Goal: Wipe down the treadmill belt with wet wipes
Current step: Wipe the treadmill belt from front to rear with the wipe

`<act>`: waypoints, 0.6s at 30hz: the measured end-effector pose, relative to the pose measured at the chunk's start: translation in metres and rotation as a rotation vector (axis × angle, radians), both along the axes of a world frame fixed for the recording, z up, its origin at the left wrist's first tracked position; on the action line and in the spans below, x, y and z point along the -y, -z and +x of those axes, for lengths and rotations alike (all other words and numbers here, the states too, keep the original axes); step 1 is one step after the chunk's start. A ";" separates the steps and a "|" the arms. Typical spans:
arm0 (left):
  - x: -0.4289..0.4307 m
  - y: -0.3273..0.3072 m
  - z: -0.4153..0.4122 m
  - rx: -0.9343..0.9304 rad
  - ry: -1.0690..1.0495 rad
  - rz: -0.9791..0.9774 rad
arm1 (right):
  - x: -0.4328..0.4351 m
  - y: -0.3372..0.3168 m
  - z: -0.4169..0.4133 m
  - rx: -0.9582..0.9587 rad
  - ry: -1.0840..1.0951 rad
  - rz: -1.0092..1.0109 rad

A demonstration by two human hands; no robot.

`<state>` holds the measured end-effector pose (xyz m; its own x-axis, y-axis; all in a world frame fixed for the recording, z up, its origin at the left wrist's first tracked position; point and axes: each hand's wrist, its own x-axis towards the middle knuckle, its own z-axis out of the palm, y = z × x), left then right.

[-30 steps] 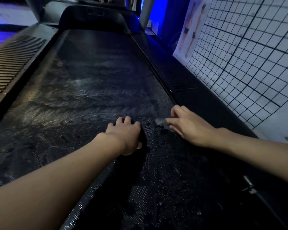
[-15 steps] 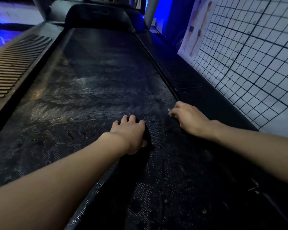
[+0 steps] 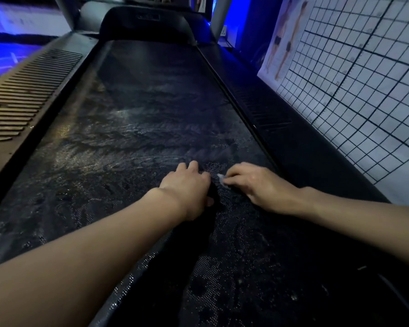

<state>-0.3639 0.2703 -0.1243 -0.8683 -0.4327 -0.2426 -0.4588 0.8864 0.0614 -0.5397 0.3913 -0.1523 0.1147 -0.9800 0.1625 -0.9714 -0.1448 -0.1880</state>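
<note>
The right hand (image 3: 257, 185) pinches a small crumpled white wet wipe (image 3: 220, 178) in its curled fingers, on the dark textured treadmill belt (image 3: 139, 128) toward its right edge. The left hand (image 3: 187, 185) rests just beside it on the belt, fingers relaxed and holding nothing. Because the wipe is so bunched, it probably covers little; it may leave streaks, or slip out under pressure.

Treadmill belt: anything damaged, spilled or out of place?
Nothing looks damaged or askew. The treadmill belt carries wet smear streaks across its middle and pale specks nearer the camera, which fits a half-wiped belt. The wet wipe is only a small wad, mostly hidden under the right hand.
</note>
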 end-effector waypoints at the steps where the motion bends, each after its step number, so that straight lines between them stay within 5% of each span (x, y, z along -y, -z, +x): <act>1: 0.002 -0.001 0.003 0.007 0.011 0.016 | 0.004 -0.001 -0.004 -0.018 0.002 0.006; 5: 0.011 -0.009 0.011 0.106 0.051 0.065 | 0.033 0.002 -0.023 -0.001 0.270 -0.138; 10: 0.007 -0.015 0.018 0.256 -0.111 0.026 | 0.025 -0.002 0.023 0.054 -0.016 -0.029; 15: 0.004 -0.018 0.024 0.250 -0.170 -0.031 | 0.053 0.000 -0.005 0.112 0.299 -0.143; 18: 0.009 -0.023 0.026 0.275 -0.158 0.000 | 0.047 0.001 0.026 0.125 0.075 -0.122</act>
